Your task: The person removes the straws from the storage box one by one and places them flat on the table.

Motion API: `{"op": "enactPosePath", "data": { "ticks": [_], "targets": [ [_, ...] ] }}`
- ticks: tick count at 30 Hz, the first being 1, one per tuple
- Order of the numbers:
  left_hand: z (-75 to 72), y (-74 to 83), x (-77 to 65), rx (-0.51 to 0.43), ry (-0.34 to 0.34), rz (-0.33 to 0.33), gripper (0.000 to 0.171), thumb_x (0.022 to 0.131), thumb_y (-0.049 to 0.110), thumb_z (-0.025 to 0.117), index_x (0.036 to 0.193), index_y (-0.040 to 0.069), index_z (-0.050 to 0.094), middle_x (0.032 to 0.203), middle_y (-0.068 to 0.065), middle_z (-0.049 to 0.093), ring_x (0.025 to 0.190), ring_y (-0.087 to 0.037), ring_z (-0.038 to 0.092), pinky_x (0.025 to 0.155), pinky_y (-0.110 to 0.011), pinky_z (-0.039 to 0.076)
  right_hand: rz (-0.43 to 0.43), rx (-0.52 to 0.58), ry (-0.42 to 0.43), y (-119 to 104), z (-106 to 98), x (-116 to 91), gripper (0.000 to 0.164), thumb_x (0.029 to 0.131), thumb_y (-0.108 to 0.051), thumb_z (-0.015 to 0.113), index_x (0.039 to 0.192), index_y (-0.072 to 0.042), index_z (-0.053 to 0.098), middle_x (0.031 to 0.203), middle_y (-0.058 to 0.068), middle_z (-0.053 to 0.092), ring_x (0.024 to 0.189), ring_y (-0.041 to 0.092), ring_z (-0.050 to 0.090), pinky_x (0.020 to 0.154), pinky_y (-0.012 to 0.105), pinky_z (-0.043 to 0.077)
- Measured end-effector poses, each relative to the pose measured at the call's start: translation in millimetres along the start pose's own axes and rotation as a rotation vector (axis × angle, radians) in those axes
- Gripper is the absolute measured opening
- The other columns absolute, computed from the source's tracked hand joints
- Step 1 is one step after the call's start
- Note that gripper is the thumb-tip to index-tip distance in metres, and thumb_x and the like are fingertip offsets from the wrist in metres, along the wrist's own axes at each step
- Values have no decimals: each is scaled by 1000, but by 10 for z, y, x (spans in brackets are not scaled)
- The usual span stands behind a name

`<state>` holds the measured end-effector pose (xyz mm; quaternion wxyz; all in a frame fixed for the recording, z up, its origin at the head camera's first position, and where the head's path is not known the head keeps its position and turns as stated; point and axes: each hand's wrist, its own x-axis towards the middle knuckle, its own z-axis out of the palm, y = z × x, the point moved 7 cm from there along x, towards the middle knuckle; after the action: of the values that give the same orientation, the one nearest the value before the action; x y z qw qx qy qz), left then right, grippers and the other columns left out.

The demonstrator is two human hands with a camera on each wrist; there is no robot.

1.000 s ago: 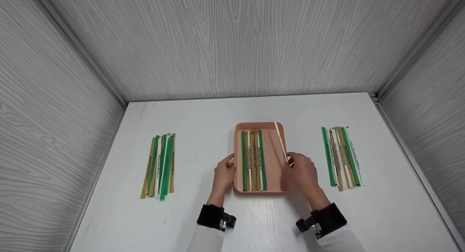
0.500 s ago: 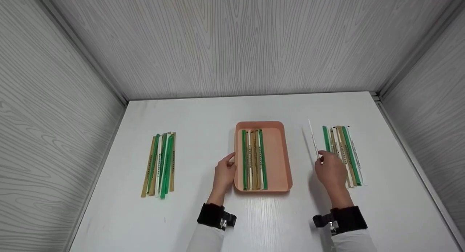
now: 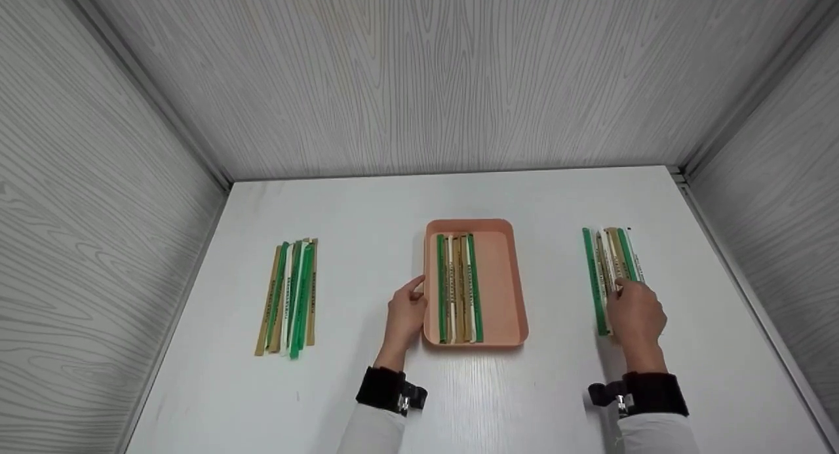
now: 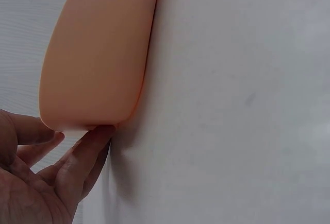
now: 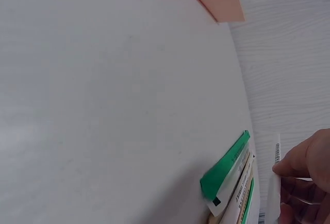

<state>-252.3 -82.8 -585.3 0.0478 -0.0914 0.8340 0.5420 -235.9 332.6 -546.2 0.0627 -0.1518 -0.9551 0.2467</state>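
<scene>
A pink rectangular tray holds a row of green, white and brown paper-wrapped straws along its left half. My left hand touches the outside of the tray's left wall; in the left wrist view its fingertips rest against the wall, low near the table. My right hand is over the pile of wrapped straws on the right and hides part of it. In the right wrist view, its thumb and fingers pinch a white wrapped straw, raised beside the pile.
Another pile of wrapped straws, green, brown and white, lies on the left of the white table. Grey wood-grain panels stand behind the table and at both sides.
My right hand has moved from the tray's right edge to the right pile, carrying the white straw. My left hand and the tray have stayed in place.
</scene>
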Motion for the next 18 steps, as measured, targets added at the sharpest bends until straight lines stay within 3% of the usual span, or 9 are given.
{"op": "enactPosePath", "data": {
  "ticks": [9, 13, 18],
  "targets": [
    [10, -14, 0, -7, -4, 5, 45, 94, 1, 54, 139, 6, 56, 100, -13, 67, 89, -22, 67, 75, -36, 53, 15, 1, 2, 27, 33, 24, 33, 94, -8, 54, 121, 11, 62, 99, 28, 65, 71, 33, 65, 47, 38, 48],
    [6, -13, 5, -12, -6, -2, 45, 94, 2, 54, 139, 6, 55, 101, -13, 68, 90, -22, 67, 76, -36, 53, -25, 2, 7, -113, 83, -8, 31, 93, -7, 57, 117, 10, 64, 98, 26, 66, 77, 36, 65, 50, 41, 49],
    [6, -14, 3, -14, -4, 0, 45, 94, 2, 54, 138, 7, 56, 101, -13, 68, 89, -21, 66, 77, -36, 53, -121, 15, -2, -381, 193, -75, 28, 91, -8, 61, 115, 6, 67, 98, 23, 66, 85, 37, 64, 64, 47, 51]
  ]
}}
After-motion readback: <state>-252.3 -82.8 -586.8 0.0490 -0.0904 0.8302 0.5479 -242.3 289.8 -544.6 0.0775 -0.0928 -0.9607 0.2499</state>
